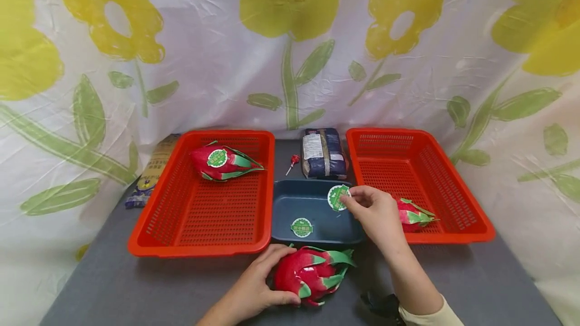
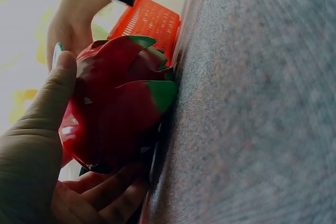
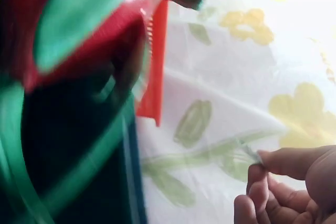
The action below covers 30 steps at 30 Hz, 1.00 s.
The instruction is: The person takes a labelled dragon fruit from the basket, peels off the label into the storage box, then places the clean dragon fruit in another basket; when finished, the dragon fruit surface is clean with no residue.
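Gripping the fruit [image 1: 312, 273] is your left hand [image 1: 256, 284], with the thumb on 1 side and the fingers curled round the other. That fruit is lying on its side by the middle of the worktop's [image 1: 158, 288] front edge, leafy end to the right. It's just in front of the tray [image 1: 287, 197]; can't tell if they're touching.

Your right hand [image 1: 375, 211] has a sticker [image 1: 337, 198] pinched between thumb and fingertips, so there's barely any gap. You're holding it up over the tray's back right corner. The right wrist view catches that sticker almost edge-on. A 2nd sticker [image 1: 301, 227] lies in the tray, near its front edge and left of the middle.

You've got 2 red baskets flanking the tray. The left basket [image 1: 213, 220] has a stickered fruit [image 1: 226, 166] near its back edge, leaves pointing at the right wall. The right basket [image 1: 446, 210] has another fruit [image 1: 411, 214] in the front left corner, part-hidden by your forearm.

Along the worktop's back edge, behind the tray, there's a lollipop [image 1: 295, 159] just left of a dark blue pack [image 1: 323, 152]. A bag [image 1: 156, 165] pokes out by the back left corner, beside the left basket.
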Motion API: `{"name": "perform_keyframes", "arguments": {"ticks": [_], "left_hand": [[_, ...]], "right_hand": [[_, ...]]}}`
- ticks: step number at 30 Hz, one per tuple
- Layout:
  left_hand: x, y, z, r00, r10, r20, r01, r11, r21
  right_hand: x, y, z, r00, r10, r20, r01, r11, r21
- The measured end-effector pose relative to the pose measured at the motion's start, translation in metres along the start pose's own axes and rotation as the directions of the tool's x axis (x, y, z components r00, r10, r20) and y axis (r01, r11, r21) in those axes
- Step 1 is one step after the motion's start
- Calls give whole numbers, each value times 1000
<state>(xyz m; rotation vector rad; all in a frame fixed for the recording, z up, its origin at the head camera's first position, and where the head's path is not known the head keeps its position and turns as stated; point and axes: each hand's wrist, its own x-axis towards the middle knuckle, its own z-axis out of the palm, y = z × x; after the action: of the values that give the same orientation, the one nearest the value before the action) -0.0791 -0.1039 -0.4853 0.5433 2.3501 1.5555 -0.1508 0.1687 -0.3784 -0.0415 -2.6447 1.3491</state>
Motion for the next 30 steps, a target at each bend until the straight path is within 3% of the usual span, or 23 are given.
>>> {"name": "perform_keyframes", "arguments": {"ticks": [10, 15, 20, 26, 28, 30], "left_hand": [[-2, 1, -2, 998, 52, -25, -50, 997, 63], [-1, 0, 0, 999, 50, -17, -49, 997, 60], [-1, 2, 2, 1000, 27, -12, -27, 999, 46], [-1, 3, -1, 999, -31, -14, 32, 998, 53], [-2, 3, -1, 999, -27, -19, 29, 997, 72], [-2, 2, 0, 1000, -7, -25, 10, 995, 96]], "right_hand": [[17, 8, 59, 997, -42, 64, 54, 981, -188], [26, 23, 79, 993, 14, 115, 23, 951, -309], [30, 35, 85, 975, 138, 171, -50, 897, -439], [36, 37, 90, 969, 144, 198, 6, 794, -608], [36, 36, 91, 971, 151, 188, 0, 780, -626], [34, 34, 92, 975, 137, 174, 0, 787, -617]]}}
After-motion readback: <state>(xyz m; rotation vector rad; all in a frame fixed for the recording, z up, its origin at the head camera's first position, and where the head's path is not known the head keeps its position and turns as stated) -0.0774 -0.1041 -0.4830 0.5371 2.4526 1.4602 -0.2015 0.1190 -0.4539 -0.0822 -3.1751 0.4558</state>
